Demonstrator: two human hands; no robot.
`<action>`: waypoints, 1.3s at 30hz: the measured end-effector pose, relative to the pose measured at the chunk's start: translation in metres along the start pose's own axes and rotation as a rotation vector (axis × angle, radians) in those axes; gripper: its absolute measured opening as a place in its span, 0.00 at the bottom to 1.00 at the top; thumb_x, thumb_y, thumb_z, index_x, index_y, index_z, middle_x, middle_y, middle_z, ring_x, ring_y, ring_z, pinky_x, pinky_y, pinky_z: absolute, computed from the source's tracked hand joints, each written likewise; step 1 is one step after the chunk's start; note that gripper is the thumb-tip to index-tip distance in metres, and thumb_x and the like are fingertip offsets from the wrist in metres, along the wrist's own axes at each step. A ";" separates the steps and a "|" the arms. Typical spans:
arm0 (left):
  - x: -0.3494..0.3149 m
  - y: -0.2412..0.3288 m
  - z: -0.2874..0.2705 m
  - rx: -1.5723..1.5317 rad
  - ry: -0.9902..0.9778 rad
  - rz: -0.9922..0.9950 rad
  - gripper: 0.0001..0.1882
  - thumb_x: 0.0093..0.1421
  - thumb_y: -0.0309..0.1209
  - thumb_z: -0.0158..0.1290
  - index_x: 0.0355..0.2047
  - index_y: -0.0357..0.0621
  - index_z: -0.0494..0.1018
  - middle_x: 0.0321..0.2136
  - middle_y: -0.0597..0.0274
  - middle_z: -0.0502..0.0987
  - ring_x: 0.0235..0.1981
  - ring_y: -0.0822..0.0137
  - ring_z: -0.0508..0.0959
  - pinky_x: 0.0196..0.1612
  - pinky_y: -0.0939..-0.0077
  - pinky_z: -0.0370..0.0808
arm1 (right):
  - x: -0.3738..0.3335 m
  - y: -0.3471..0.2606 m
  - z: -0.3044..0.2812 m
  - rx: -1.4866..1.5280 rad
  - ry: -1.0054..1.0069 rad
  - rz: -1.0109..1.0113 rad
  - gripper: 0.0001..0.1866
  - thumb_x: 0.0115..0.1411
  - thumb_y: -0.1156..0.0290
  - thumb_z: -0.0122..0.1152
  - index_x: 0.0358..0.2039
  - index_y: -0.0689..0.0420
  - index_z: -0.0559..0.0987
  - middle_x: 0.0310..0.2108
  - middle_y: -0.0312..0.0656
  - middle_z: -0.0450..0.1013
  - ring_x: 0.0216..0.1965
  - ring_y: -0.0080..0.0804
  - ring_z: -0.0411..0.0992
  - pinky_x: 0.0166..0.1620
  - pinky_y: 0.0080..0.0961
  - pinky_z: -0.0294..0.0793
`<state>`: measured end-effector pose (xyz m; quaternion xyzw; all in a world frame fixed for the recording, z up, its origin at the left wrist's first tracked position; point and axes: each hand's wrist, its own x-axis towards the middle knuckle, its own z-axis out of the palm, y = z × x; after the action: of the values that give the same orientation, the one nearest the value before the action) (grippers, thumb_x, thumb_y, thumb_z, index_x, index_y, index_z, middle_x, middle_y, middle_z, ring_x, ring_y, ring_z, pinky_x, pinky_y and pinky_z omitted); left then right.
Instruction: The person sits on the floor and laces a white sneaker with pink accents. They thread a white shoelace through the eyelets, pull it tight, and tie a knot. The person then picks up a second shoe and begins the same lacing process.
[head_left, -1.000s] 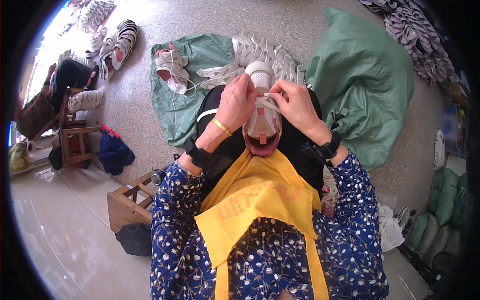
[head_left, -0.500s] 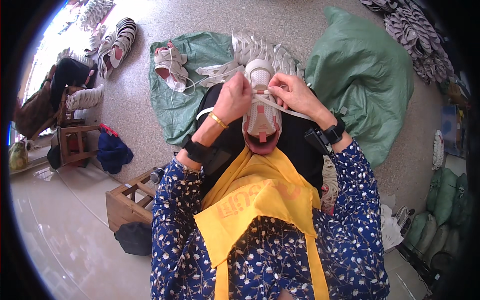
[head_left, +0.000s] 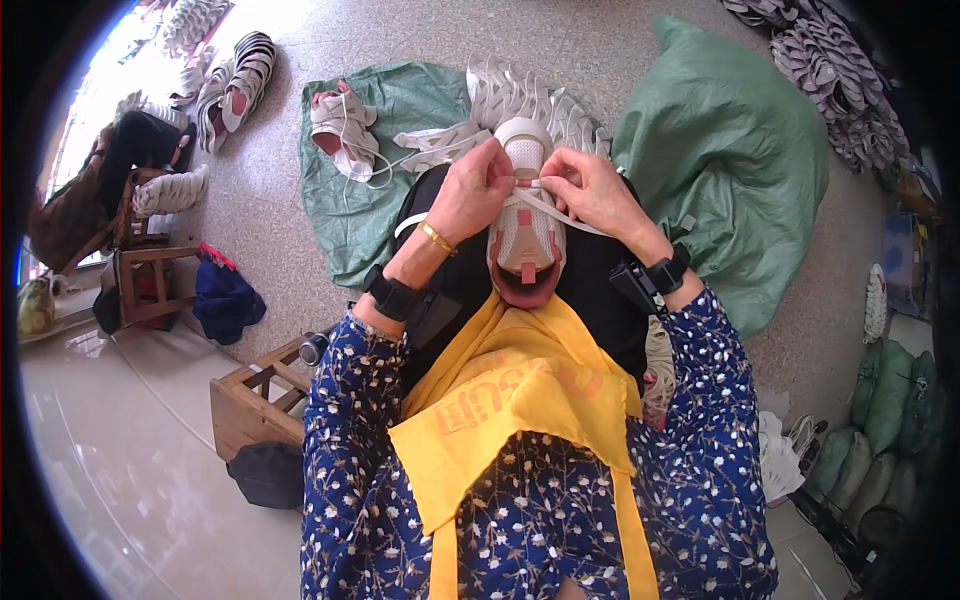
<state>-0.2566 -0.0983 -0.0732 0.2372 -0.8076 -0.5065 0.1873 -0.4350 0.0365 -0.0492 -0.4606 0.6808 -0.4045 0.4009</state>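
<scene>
A white and pink sneaker (head_left: 524, 235) rests on my lap, toe pointing away from me. My left hand (head_left: 470, 190) pinches a white shoelace (head_left: 545, 207) at the upper left of the shoe's lacing. My right hand (head_left: 592, 190) grips the same lace on the right side, and a flat strand runs from it across the tongue. Both wrists wear black bands, and the left also has a gold bangle. A yellow apron (head_left: 510, 400) covers my lap below the shoe.
A green sheet (head_left: 385, 150) on the stone floor holds another sneaker (head_left: 342, 130) and a row of white shoes (head_left: 520, 95). A large green sack (head_left: 730, 150) lies at the right. Wooden stools (head_left: 255, 400) stand at my left, more shoes lie around.
Both hands have shifted slightly up toward the toe end of the lacing, and the lace strand now stretches out to the right across the tongue.
</scene>
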 end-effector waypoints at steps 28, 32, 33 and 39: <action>-0.017 0.011 0.007 0.052 0.120 0.037 0.15 0.55 0.22 0.61 0.38 0.39 0.66 0.27 0.62 0.71 0.26 0.70 0.74 0.31 0.74 0.74 | -0.029 -0.016 0.008 -0.171 0.121 -0.087 0.07 0.60 0.73 0.66 0.31 0.64 0.78 0.23 0.50 0.77 0.25 0.39 0.80 0.29 0.34 0.75; -0.018 0.006 0.011 0.156 0.188 0.159 0.14 0.53 0.20 0.59 0.37 0.39 0.66 0.26 0.59 0.71 0.25 0.65 0.74 0.30 0.72 0.73 | -0.044 -0.021 -0.009 -0.262 0.112 -0.023 0.07 0.60 0.74 0.66 0.31 0.64 0.78 0.22 0.47 0.76 0.23 0.36 0.78 0.28 0.32 0.74; -0.020 0.007 0.012 0.153 0.194 0.168 0.14 0.53 0.20 0.59 0.37 0.39 0.66 0.26 0.58 0.71 0.24 0.64 0.74 0.30 0.71 0.73 | -0.047 -0.017 -0.012 -0.205 0.100 0.006 0.08 0.61 0.72 0.67 0.31 0.64 0.78 0.21 0.46 0.76 0.21 0.33 0.76 0.28 0.30 0.73; -0.021 0.019 0.010 0.140 0.173 0.096 0.11 0.55 0.22 0.58 0.35 0.39 0.67 0.21 0.60 0.69 0.22 0.66 0.72 0.28 0.72 0.71 | -0.047 -0.016 0.003 -0.207 0.181 -0.091 0.10 0.60 0.69 0.68 0.32 0.62 0.78 0.21 0.46 0.76 0.22 0.36 0.78 0.27 0.33 0.72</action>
<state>-0.2482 -0.0717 -0.0613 0.2536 -0.8321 -0.4170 0.2633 -0.4154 0.0770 -0.0269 -0.4916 0.7306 -0.3900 0.2693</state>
